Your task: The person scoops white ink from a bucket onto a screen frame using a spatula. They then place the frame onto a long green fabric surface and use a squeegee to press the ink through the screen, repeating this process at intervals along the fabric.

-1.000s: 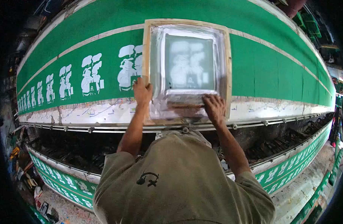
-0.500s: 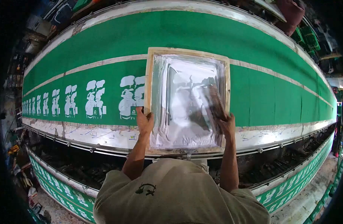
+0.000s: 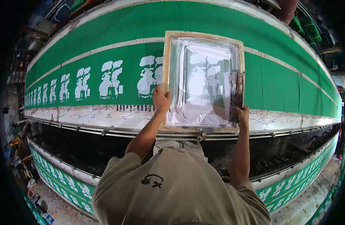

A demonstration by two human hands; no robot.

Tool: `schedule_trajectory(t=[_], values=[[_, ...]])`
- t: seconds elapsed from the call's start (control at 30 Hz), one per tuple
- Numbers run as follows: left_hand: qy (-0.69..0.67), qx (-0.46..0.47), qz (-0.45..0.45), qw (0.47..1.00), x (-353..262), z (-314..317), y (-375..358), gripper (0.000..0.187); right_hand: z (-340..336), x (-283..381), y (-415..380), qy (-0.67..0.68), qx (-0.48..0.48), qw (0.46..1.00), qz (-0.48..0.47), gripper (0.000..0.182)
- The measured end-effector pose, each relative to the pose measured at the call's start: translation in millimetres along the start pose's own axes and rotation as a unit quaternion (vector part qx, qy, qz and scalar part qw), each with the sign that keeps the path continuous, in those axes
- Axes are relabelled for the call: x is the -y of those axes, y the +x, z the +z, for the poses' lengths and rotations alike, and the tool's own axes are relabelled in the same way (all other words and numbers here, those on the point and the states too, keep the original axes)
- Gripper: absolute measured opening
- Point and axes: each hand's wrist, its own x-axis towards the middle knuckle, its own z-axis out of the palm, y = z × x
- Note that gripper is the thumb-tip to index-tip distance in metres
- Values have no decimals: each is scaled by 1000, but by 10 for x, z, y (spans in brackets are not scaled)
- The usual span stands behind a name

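Observation:
A wooden-framed printing screen point(image 3: 167, 62) lies on the green fabric point(image 3: 285, 80). White ink streaks its mesh, and a figure design shows through the middle. My left hand point(image 3: 162, 99) is closed around the frame's left side, near the lower corner. At the right side of the screen, my right hand point(image 3: 243, 113) grips the lower end of a dark, ink-stained squeegee point(image 3: 237, 90). The squeegee stands lengthwise along the inner right edge. Left of the screen is a white printed figure point(image 3: 145, 80), partly covered by the frame.
A row of white prints point(image 3: 110, 80) runs left along the long table. A metal rail point(image 3: 105, 132) with small stops follows its near edge. Behind me is another table with printed green fabric point(image 3: 67, 180). Green crates point(image 3: 310, 28) stand at the far right.
The squeegee, blurred and tilted before, now rests upright along the screen's right side. The design shows more plainly through the mesh. My view has shifted, so the screen appears higher and farther right.

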Motion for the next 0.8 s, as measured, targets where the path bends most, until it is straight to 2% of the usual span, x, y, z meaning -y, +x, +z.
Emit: schedule_trajectory(t=[0.03, 0.07, 0.1, 0.13, 0.17, 0.2, 0.23, 0.27, 0.3, 0.37, 0.4, 0.43, 0.47, 0.5, 0.53, 0.57, 0.6, 0.63, 0.67, 0.7, 0.77, 0.8], values=[[70, -8, 50, 996, 54, 10, 47, 53, -7, -56, 10, -12, 3, 1000, -2, 45], [110, 14, 84, 990, 32, -45, 74, 55, 29, 355, -179, -55, 30, 997, 53, 74], [107, 15, 84, 991, 16, -75, 62, 55, 49, 352, -205, -17, 58, 997, 44, 73], [97, 9, 94, 991, -3, -96, 43, 55, 119, 315, -273, -97, 35, 995, 7, 72], [85, 2, 105, 991, -52, -100, 56, 55, 231, 305, -444, -383, -61, 915, -111, 61], [4, 5, 144, 990, -156, -107, 30, 54, 460, 580, -644, -459, -102, 875, -114, 46], [-76, 12, 183, 980, -291, -90, 105, 54, 689, 954, -706, -510, -91, 833, -192, 33], [-124, 53, 202, 970, -456, -17, 284, 57, 798, 1038, -454, -473, -28, 847, -241, 30], [-93, 84, 242, 962, -629, 69, 591, 53, 895, 1181, -47, -434, 39, 852, -291, 27], [-48, 120, 307, 943, -971, 232, 1328, 45, 1157, 1734, 880, -498, 82, 770, -390, 23], [-32, 126, 340, 931, -1103, 320, 1730, 41, 1327, 2019, 1382, -496, 125, 779, -363, 22], [-44, 106, 333, 936, -1203, 450, 2080, 35, 1479, 2231, 1788, -492, 169, 786, -335, 22], [-40, 140, 292, 945, -1286, 532, 2354, 33, 1609, 2330, 2053, -497, 134, 792, -328, 23], [-39, 139, 291, 946, -1249, 611, 2302, 33, 1712, 2354, 2173, -502, 98, 797, -321, 25], [-11, 107, 269, 957, -1159, 741, 2167, 33, 1819, 2208, 2121, -579, 117, 776, -220, 28], [18, 73, 249, 966, -1086, 808, 2025, 33, 1812, 1898, 1883, -491, 40, 800, -342, 29], [14, 83, 246, 966, -982, 731, 1697, 37, 1715, 1712, 1604, -479, 44, 788, -384, 26], [38, 94, 235, 967, -875, 640, 1273, 36, 1600, 1539, 1229, -445, 32, 810, -380, 20], [35, 87, 246, 965, -730, 568, 811, 48, 1450, 1434, 787, -454, 35, 812, -365, 18], [73, 92, 237, 964, -671, 431, 307, 52, 1293, 1191, 415, -473, 46, 805, -355, 22], [63, 118, 209, 969, -514, 166, -609, 53, 996, 656, -318, -513, 69, 787, -334, 28], [65, 110, 215, 968, -475, 97, -864, 53, 879, 638, -599, -480, 78, 805, -340, 27]])
